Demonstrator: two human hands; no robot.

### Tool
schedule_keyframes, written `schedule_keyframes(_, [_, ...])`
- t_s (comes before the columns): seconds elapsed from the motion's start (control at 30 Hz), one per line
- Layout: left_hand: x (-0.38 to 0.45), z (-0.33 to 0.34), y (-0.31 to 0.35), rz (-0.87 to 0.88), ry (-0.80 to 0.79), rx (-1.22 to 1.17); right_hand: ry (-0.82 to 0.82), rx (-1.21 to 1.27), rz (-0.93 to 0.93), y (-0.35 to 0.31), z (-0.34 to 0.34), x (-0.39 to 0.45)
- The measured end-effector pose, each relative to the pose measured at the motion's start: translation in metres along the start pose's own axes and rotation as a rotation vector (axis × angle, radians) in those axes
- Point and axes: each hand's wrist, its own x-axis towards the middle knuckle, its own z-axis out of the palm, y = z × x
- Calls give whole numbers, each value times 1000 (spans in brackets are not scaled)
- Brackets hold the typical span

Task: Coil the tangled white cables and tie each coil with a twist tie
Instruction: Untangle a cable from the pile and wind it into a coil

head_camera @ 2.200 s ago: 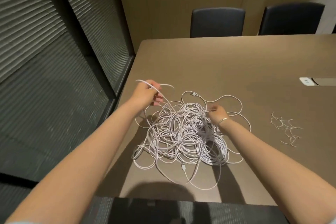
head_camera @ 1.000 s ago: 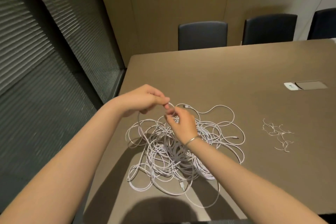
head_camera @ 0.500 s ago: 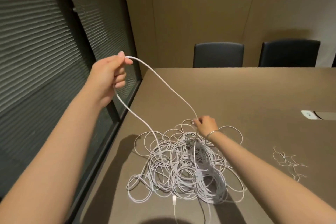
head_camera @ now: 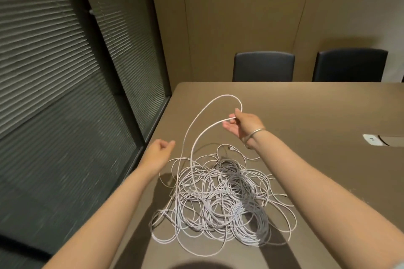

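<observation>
On the brown table [head_camera: 306, 102] lies a loose tangle of thin white cables [head_camera: 220, 199], one strand arching upward to the right hand [head_camera: 242, 125] pinching it, while the left hand [head_camera: 160, 152] hovers loosely curled, holding nothing.

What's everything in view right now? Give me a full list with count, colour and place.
cable pile: one tangle, white, near table edge
lifted cable loop: one, white, rising from the pile to the right hand
table: one, brown
chairs: two, black, at far table edge
table socket plate: one, white, right side of table
window blinds: grey, left wall
bracelet: one, silver, right wrist
left hand: holds nothing, fingers loosely curled, left of pile
right hand: pinches the loop above the pile
</observation>
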Motion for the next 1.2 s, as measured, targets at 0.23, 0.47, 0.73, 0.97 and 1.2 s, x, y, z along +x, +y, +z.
schedule_keyframes(0.23, [-40, 42, 17, -304, -785, -840, 130, 366, 24, 6, -3, 5])
schedule_keyframes(0.47, [-30, 23, 13, -235, -689, -760, 243, 386, -25, 1, -35, 14])
schedule_keyframes(0.73, [-12, 22, 62, -332, -481, -1250, -542, -573, 413, 94, -32, -42])
schedule_keyframes(0.97, [-7, 32, 57, -414, -340, -1367, -496, -849, 83, 131, -20, -71])
schedule_keyframes(1.2, [-12, 17, 11, -244, 37, -104, -257, -1167, -366, 87, -31, -53])
